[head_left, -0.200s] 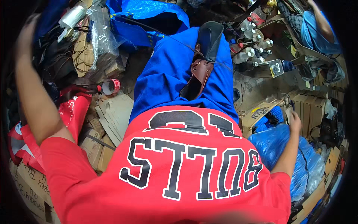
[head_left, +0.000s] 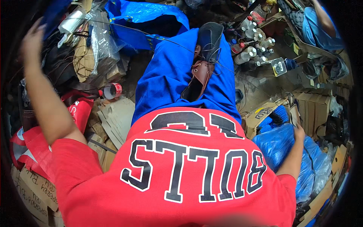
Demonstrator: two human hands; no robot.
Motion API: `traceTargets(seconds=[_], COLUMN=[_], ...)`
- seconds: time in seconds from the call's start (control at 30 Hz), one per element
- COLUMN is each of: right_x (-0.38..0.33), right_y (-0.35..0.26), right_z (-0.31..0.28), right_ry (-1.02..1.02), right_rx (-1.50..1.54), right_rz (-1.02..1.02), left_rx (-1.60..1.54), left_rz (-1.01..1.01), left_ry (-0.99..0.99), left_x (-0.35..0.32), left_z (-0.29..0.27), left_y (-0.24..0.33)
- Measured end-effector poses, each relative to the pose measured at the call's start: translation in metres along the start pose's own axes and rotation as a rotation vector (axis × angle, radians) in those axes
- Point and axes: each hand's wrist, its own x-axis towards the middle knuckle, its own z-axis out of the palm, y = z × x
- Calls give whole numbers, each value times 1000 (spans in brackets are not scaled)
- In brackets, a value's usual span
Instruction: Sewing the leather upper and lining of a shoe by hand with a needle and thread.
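Between my blue-trousered knees rests a brown leather shoe (head_left: 201,75) with eyelets. A dark shoe-shaped part (head_left: 210,39) stands at its far end. Thin dark cord (head_left: 216,56) loops beside that part, and a fine strand runs from there toward the upper left. My left hand (head_left: 32,43) is stretched far out to the left, smeared by motion, so its grip is unclear. Out on the right, my right hand (head_left: 298,131) is beside a flat brown piece (head_left: 294,114), above blue plastic wrapping (head_left: 278,145). Its fingers are mostly hidden.
A blue bag (head_left: 151,19) lies beyond my knees. Several small bottles (head_left: 249,53) stand at the far right. At left are a red bag (head_left: 81,111), a bottle with a red label (head_left: 110,90) and cardboard (head_left: 115,117). Another person's arm (head_left: 324,19) shows at top right.
My left arm has shifted a little to the right. The dark part at the shoe has turned slightly, and cord loops now show beside it. My right hand has moved slightly down.
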Motion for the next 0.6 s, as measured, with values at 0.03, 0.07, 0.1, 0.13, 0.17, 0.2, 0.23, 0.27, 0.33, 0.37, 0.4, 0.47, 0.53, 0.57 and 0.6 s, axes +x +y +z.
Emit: traceTargets(seconds=[0.03, 0.07, 0.1, 0.13, 0.17, 0.2, 0.23, 0.27, 0.33, 0.37, 0.4, 0.47, 0.53, 0.57, 0.6], right_x=[1, -2, -12, -25, -44, -64, -86, -104, -129, -134, -134, -124, -107, -96, -86], right_y=[-44, -94, -151, -203, -254, -294, -330, -361, -397, -407, -411, -408, -387, -371, -352], right_z=[8, 10, 12, 7, 3, -8, -17, -27, -45, -52, -56, -58, -54, -53, -51], right_ry=[-11, 10, 53, 13, 73, 88, 105, 102, -19, -76, -73, -519, -482, -458, -406], right_rx=[49, 215, 399, 533, 604, 627, 735, 783, 888, 938, 937, 1071, 1117, 1189, 1214], right_rz=[-112, -291, -515, -629, -764, -910, -1004, -1052, -1075, -1094, -1098, -847, -786, -794, -667], left_rx=[-569, -429, -1143, -780, -871, -948, -1001, -1024, -987, -1014, -953, -1062, -1061, -1106, -1071], left_rz=[104, 206, 413, 814, 909, 920, 918, 919, 836, 812, 771, 653, 505, 390, 283], left_ry=[-242, -364, -614, -353, -391, -453, -526, -601, -694, -828, -831, -949, -943, -887, -856], left_x=[-29, -62, -102, -138, -169, -195, -211, -221, -230, -230, -226, -216, -201, -191, -175], left_z=[23, 48, 72, 85, 94, 94, 92, 87, 82, 81, 83, 92, 102, 106, 107], left_y=[33, 69, 105, 139, 166, 189, 208, 222, 241, 245, 246, 238, 214, 195, 171])
